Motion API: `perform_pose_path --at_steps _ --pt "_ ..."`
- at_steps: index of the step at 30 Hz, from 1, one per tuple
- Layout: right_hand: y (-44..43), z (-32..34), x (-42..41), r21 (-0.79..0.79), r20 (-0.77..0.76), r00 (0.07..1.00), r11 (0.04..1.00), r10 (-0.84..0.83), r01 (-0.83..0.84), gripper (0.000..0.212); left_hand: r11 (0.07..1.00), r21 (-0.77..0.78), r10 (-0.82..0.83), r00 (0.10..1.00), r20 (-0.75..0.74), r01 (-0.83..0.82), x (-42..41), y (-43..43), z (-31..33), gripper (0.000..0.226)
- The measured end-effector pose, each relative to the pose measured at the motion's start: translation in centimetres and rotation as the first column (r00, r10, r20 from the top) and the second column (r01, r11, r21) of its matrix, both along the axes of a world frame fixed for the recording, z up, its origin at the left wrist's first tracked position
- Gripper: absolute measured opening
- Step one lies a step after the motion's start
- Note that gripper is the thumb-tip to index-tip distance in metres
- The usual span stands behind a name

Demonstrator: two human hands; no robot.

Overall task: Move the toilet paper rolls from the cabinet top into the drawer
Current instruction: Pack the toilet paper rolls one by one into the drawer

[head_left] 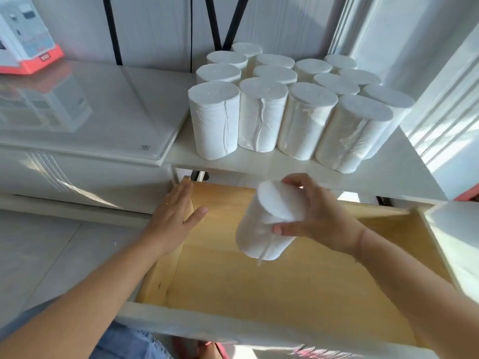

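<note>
Right fingers: curled round the upper end of one roll [267, 224], thumb low on the near side, the other fingertips over the far rim of its flat top; clamped on it.
Right hand [315, 212]: above the open drawer [259, 288], wrist coming in from the right.
Held roll: tilted, top end toward the camera, clear of the drawer floor, in the air over the drawer's back half.
Left fingers: straight and together, thumb spread out; gripping nothing.
Left hand [176, 213]: laid flat on the drawer's left wall near its back corner, probably steadying it.
Drawer: pulled out, pale wood inside, no rolls seen in it.
Other rolls [290, 99]: a packed cluster standing on end on the cabinet top [259, 164], just above and behind the drawer, touching one another.
Handling: likely very light, soft and squashy; a hard squeeze would dent it. The wrap looks thin and creased, so a little slippery, but nothing fragile.
Where to hold: across the top end or round the middle with a wide, gentle grip, as here.
Progress: early; nearly all rolls wait on top.
Next: lower it into a back corner, upright, to leave room.
Box [26, 35]: white and orange, far left, not involved.
</note>
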State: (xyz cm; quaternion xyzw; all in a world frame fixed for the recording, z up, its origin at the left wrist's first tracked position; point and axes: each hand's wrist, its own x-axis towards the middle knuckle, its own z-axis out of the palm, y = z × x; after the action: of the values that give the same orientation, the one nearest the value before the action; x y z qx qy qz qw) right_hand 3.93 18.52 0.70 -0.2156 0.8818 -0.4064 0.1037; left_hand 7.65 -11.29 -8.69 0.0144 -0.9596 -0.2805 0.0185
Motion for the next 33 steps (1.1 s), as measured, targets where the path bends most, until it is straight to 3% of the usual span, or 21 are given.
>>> perform_pose_path --at_steps 6,12,14,16,18,20,22,28,33 --pt "-6.5 -7.5 -0.9 0.109 0.022 0.996 0.99 0.083 -0.085 0.086 1.0 0.001 -0.01 1.0 0.012 0.01 0.3 0.0 0.0 0.076" --pt "-6.3 -8.5 -0.1 0.046 0.089 0.996 0.999 0.009 -0.013 0.102 1.0 0.016 -0.009 1.0 0.003 0.009 0.3 -0.1 0.0 0.076" --pt "-5.5 -8.5 0.2 0.088 0.137 0.987 0.994 -0.083 0.072 0.107 1.0 -0.007 -0.013 1.0 0.005 0.013 0.2 -0.1 0.1 0.077" --pt "-4.8 -8.3 0.3 0.145 0.267 0.941 0.974 -0.206 0.172 0.105 0.999 -0.039 -0.031 1.0 -0.002 0.031 -0.1 0.0 0.3 0.079" --pt "-4.9 -8.1 0.2 0.094 0.552 0.791 0.963 -0.262 0.254 0.084 0.997 -0.058 -0.056 0.998 -0.01 0.055 -0.5 0.2 0.6 0.08" --pt "-6.0 -7.9 0.2 -0.037 0.749 0.634 0.942 -0.195 0.334 0.065 0.994 -0.075 -0.08 0.997 -0.018 0.079 -0.9 0.4 0.8 0.08" --pt "-7.6 -8.0 0.0 -0.121 0.809 0.568 0.901 -0.154 0.417 0.058 0.993 -0.078 -0.087 0.996 -0.03 0.084 -1.0 0.4 0.8 0.079" --pt "-12.8 -8.2 -0.9 -0.191 0.848 0.514 0.832 -0.127 0.521 0.056 0.996 -0.012 -0.086 0.995 -0.047 0.085 -0.6 0.4 0.5 0.075" --pt "-14.2 -8.2 -1.2 -0.185 0.814 0.575 0.9 -0.086 0.395 0.059 0.995 -0.059 -0.09 0.992 -0.084 0.085 -0.8 0.4 0.4 0.067"
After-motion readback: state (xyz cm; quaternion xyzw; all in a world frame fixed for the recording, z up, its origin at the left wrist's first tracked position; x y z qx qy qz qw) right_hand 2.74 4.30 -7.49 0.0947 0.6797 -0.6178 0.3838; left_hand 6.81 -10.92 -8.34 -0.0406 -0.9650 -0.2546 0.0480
